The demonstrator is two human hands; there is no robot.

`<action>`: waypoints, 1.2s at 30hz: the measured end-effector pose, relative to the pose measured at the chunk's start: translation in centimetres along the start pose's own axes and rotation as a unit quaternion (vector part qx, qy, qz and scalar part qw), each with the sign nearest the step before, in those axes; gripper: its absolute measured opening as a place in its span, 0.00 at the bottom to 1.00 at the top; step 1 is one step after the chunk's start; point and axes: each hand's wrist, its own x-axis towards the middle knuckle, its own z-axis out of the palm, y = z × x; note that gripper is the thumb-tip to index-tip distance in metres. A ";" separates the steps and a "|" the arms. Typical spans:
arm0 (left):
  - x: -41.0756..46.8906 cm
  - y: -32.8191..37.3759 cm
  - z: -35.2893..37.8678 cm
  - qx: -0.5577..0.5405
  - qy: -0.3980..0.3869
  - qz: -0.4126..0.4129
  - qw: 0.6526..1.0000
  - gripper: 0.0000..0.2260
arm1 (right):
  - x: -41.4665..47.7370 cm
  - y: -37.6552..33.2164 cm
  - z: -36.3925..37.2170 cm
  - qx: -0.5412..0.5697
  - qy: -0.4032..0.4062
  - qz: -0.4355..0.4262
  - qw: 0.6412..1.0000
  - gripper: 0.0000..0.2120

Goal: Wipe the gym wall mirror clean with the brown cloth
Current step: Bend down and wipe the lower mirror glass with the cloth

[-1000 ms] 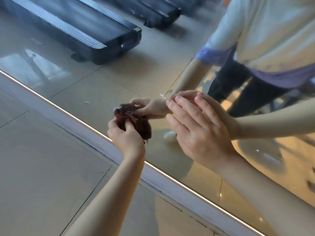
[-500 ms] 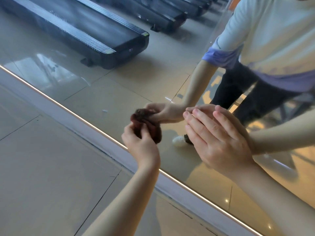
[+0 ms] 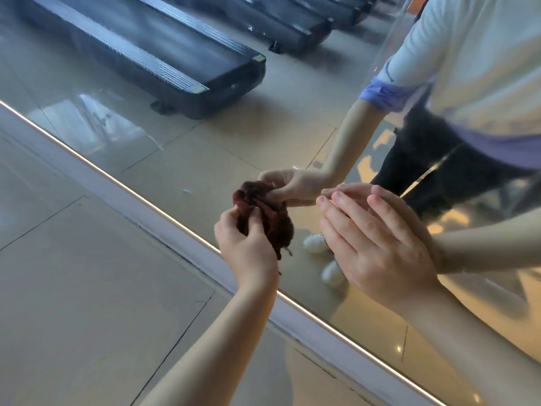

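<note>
The gym wall mirror (image 3: pixel 205 159) fills the upper right of the head view, its lower edge running diagonally with a thin light strip. My left hand (image 3: pixel 246 244) grips a bunched brown cloth (image 3: pixel 272 221) and holds it against the glass just above that edge. To its right, my right hand (image 3: pixel 371 244) lies flat on the mirror with fingers straight, holding nothing. Both hands, the cloth and my body are doubled as reflections in the glass.
A pale baseboard (image 3: pixel 181 227) runs under the mirror, with beige floor tiles (image 3: pixel 87 288) below it. Black treadmills (image 3: pixel 164 54) and white shoes (image 3: pixel 316 244) appear only as reflections. A small speck (image 3: pixel 186 191) sits on the glass left of the cloth.
Both hands sit further right and slightly lower in the view than a second ago, with more treadmills in view. My left hand still grips the cloth; my right stays flat on the glass.
</note>
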 end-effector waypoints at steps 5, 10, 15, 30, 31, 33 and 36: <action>3.3 0.7 -0.1 0.004 0.075 -0.015 0.997 0.10 | 0.2 -0.1 -0.2 0.028 -0.006 0.001 1.000 0.10; -0.7 1.7 0.4 0.014 0.031 0.059 0.998 0.09 | 0.1 0.1 -0.4 0.040 -0.008 0.006 0.999 0.11; -1.2 1.7 1.1 0.020 0.024 0.115 0.993 0.08 | 0.2 0.1 -0.3 0.052 -0.002 0.013 0.999 0.11; 3.3 1.0 0.3 0.008 0.084 -0.026 0.996 0.09 | 1.7 0.0 -1.1 0.097 0.005 0.031 0.995 0.08; 4.3 0.8 0.1 0.011 0.098 -0.062 0.993 0.09 | 1.8 0.3 -1.2 0.097 0.003 0.025 0.995 0.08; 4.5 0.9 -0.2 0.020 0.102 -0.088 0.991 0.10 | 1.9 0.6 -1.5 0.096 -0.005 0.016 0.995 0.08; 1.6 2.0 0.3 0.014 0.049 -0.028 0.998 0.09 | 1.7 0.6 -1.7 0.096 -0.022 0.014 0.995 0.08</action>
